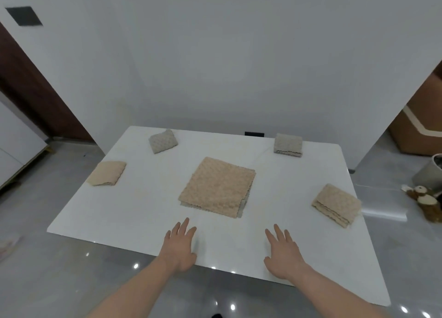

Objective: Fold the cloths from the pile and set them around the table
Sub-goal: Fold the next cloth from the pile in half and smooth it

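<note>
A flat pile of beige dimpled cloths [217, 187] lies at the middle of the white table [143, 210]. Several folded cloths sit around it: a beige one [107, 173] at the left, a grey one [163, 141] at the far left, a grey one [288, 143] at the far right, and a beige one [336, 205] at the right. My left hand [179, 244] and my right hand [283, 254] hover over the near edge with fingers spread, holding nothing, short of the pile.
The table's far edge stands against a white wall. A stuffed toy [424, 201] and a metal bin [430, 172] sit on the glossy grey floor to the right, with a cardboard box [416, 131] behind them. White cabinets [16, 145] stand at the left.
</note>
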